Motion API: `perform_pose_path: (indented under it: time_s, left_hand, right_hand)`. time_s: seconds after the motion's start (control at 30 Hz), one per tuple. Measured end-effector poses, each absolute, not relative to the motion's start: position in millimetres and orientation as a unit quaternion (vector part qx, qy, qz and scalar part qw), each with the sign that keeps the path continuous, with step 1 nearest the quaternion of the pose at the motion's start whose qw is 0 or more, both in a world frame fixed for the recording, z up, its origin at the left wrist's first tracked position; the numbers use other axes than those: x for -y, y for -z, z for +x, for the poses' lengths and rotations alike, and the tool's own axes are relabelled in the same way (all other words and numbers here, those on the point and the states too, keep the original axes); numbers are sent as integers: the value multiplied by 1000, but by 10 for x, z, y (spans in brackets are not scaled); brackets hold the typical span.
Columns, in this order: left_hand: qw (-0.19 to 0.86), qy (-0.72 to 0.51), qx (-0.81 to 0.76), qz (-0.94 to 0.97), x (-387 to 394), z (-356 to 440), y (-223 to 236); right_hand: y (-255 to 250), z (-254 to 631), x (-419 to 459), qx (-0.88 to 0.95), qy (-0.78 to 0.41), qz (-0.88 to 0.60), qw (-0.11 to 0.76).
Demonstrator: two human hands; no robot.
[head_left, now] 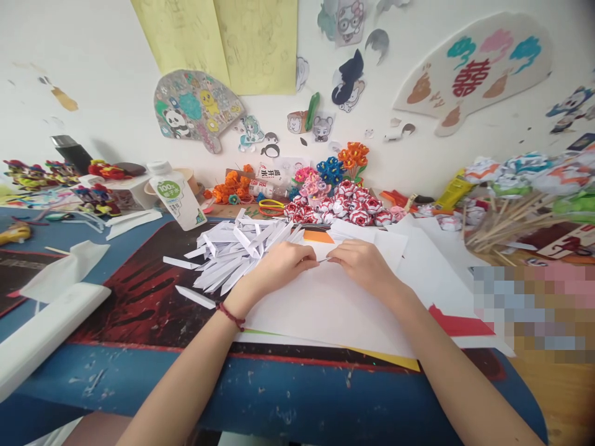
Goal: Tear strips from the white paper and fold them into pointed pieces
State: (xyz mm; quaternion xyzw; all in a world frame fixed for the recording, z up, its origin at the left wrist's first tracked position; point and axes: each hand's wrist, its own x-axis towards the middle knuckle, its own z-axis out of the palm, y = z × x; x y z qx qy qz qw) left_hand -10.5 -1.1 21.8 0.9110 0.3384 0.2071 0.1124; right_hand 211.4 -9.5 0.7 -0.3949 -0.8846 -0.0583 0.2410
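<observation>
My left hand [292,263] and my right hand [357,263] face each other above a stack of white paper sheets [320,313]. Both are closed in a pinch on a small, thin strip of paper [322,261], most of it hidden by the fingers. To the left of my left hand lies a loose heap of folded white paper strips [232,257]. A separate folded strip [195,297] rests on the dark mat near my left wrist. Yellow paper [390,358] and red paper [465,322] stick out from around the white sheets.
Behind my hands stand red-and-white paper flowers [346,207] and a white bottle [176,197]. A black and red mat [144,310] covers part of the blue table [260,387]. At the left lies a long white object [60,328]; at the right, sticks [504,220] with paper flowers.
</observation>
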Motion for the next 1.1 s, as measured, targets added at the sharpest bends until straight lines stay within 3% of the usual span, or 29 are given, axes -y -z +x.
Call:
perform_pose_path:
  time_s: [0.43, 1.1]
  left_hand:
    - [48, -182, -361, 913, 78, -21, -156]
    - [94, -166, -295, 936, 71, -112, -200]
  right_hand:
    - [17, 2097, 98, 885, 84, -364, 277]
    - [4, 2152, 85, 881, 81, -377, 275]
